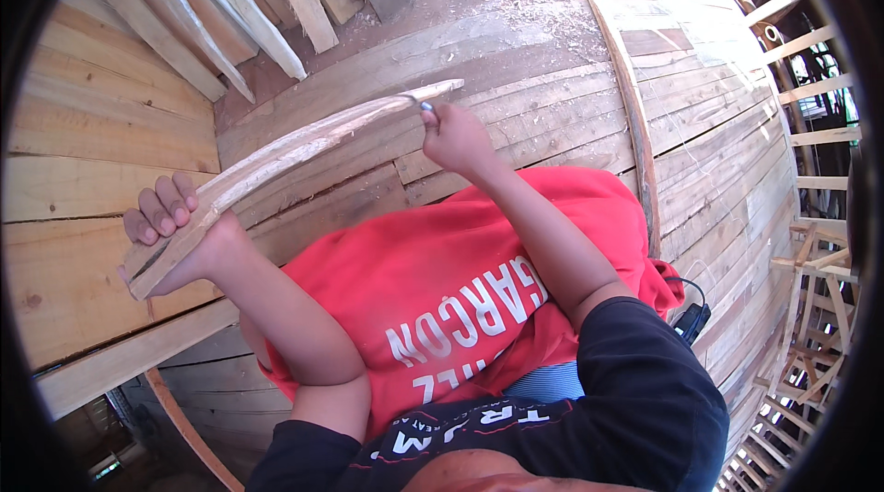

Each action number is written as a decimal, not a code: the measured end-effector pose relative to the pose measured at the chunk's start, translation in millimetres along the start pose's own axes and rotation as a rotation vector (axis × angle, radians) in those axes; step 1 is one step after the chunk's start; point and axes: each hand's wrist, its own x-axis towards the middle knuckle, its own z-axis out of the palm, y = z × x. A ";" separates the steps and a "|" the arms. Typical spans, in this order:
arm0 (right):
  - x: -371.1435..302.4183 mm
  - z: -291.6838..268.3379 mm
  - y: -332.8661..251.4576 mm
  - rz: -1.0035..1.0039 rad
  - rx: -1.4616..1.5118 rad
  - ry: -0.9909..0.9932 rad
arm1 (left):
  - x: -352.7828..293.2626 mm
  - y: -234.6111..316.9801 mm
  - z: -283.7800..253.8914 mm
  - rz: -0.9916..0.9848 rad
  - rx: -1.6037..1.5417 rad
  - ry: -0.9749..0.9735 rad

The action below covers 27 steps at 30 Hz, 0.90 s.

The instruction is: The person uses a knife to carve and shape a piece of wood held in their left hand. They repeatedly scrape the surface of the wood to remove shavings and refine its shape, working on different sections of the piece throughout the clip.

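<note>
A long, curved strip of pale wood [318,134] slants up from the left to the middle of the view. Wrapped round its thick lower end is my left hand [175,234], with the fingers over the far side. My right hand [456,137] is closed in a pinch beside the strip's thin upper end. Something small with a dark tip shows at its fingertips, too small to name. A dark mark crosses the wood just by those fingertips.
Several rough wooden pieces [230,4] lean against a plank wall [101,179] at the upper left. Wood shavings [525,22] litter the plank floor [709,188]. A long batten [631,96] runs across it. Red cloth [368,280] covers my lap; a black device [691,320] lies right of it.
</note>
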 end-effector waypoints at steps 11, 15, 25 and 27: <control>31.2 -3.4 43.6 0.224 -0.045 0.044 | -21.2 -10.1 66.3 0.036 0.073 0.010; 32.9 -10.1 48.4 0.241 -0.086 0.032 | -5.8 5.1 51.6 -0.126 0.006 -0.824; 37.7 -9.7 53.7 0.273 -0.053 0.039 | -15.6 1.5 49.0 -0.128 0.049 -0.545; 40.1 -12.8 52.7 0.402 0.213 -0.043 | -10.7 2.1 41.3 -0.127 0.051 -0.441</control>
